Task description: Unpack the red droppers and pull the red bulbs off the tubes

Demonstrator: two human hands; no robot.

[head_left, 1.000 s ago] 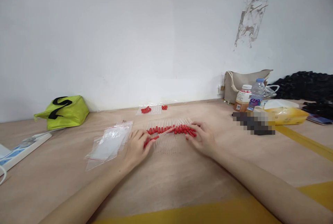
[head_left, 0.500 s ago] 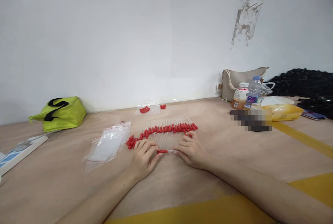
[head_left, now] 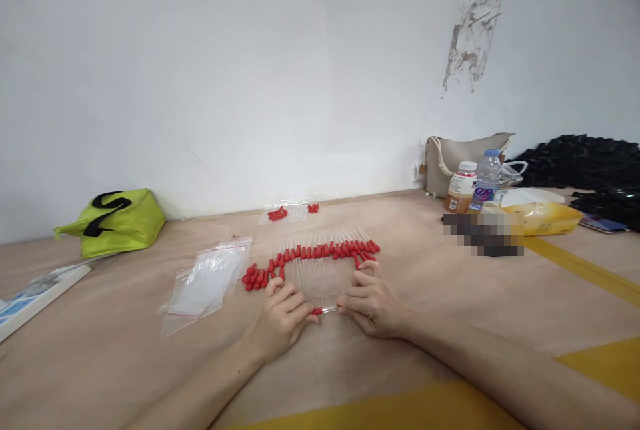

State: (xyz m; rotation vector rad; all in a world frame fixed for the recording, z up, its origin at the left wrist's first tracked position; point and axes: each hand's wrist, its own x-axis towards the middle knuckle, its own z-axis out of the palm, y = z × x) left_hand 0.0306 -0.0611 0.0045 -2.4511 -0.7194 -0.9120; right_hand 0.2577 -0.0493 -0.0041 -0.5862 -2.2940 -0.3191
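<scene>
In the head view, my left hand (head_left: pixel 283 313) pinches the red rubber bulb (head_left: pixel 317 311) of a glass dropper between thumb and fingers. My right hand (head_left: pixel 375 303) is closed on the other end of the dropper's clear glass tube (head_left: pixel 329 309), so it lies level between both hands. Just beyond are bare glass tubes (head_left: pixel 317 277) side by side. Behind them runs a row of droppers with red bulbs (head_left: pixel 313 252). Loose red bulbs (head_left: pixel 256 277) are heaped beyond my left hand, and a few more lie by my right fingertips.
Clear zip bags (head_left: pixel 207 277) lie at the left, near a lime-green bag (head_left: pixel 123 220) and a power strip (head_left: pixel 45 297). A bag with tubes and red bulbs (head_left: pixel 277 213) is by the wall. Bottles (head_left: pixel 463 187), a yellow tissue pack (head_left: pixel 547 213) and a beige bag stand at right.
Both hands have come a little toward me with the dropper, away from the bare tubes. My left fingers now cover more of the red bulb.
</scene>
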